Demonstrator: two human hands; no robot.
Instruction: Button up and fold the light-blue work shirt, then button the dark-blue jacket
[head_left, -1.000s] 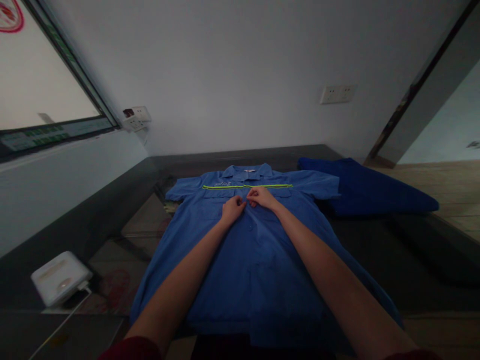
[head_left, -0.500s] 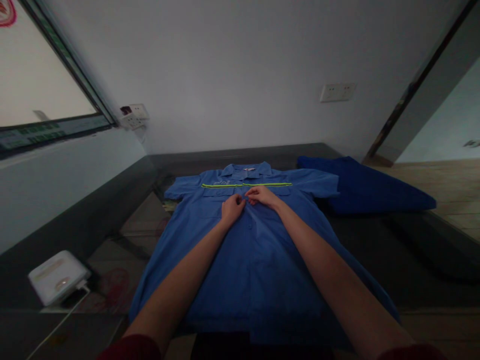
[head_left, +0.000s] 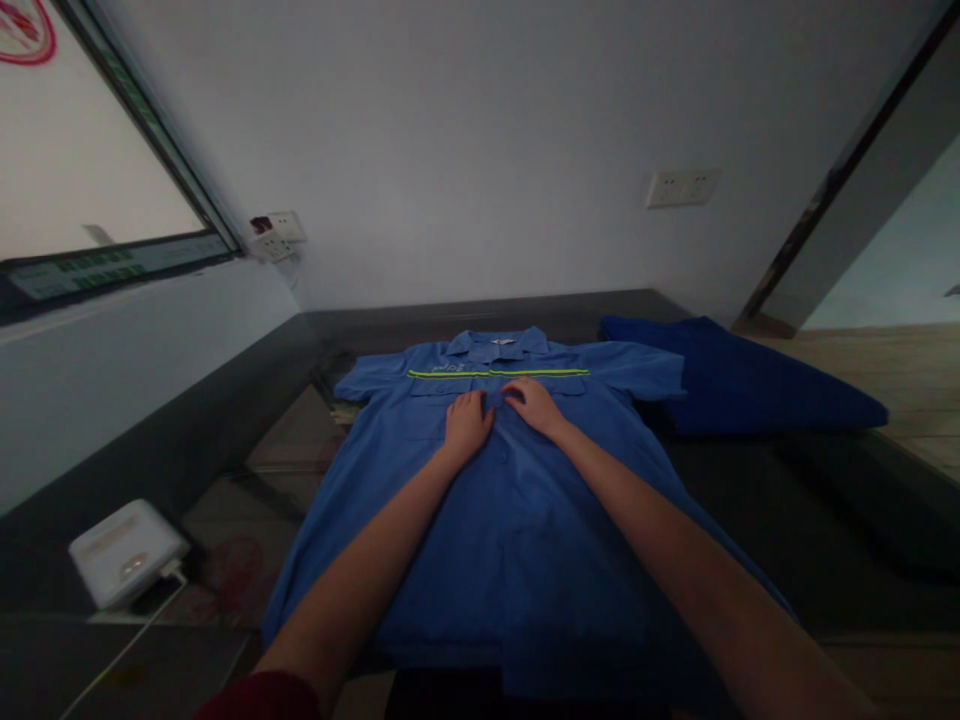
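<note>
A blue short-sleeved shirt (head_left: 450, 520) lies front up, its collar away from me and a yellow-green stripe across the chest. On the placket below the stripe, my left hand (head_left: 469, 420) rests with its fingers stretched forward on the cloth, the thumb beside the front edge. Just to the right, my right hand (head_left: 534, 405) is curved over the placket, with a gap between thumb and forefinger. Neither hand visibly grips the cloth. A button shows faintly on the placket below my hands.
The shirt lies on a dark table (head_left: 750, 520) against the wall. A folded dark blue cloth (head_left: 735, 380) lies at the right. At the left stands a white box-shaped device (head_left: 127, 555) with a cable. Wall sockets (head_left: 682, 188) are behind.
Both hands have loosened from a pinch at the placket. My left fingers have flattened forward, and my right thumb and forefinger have parted. The view has shifted slightly.
</note>
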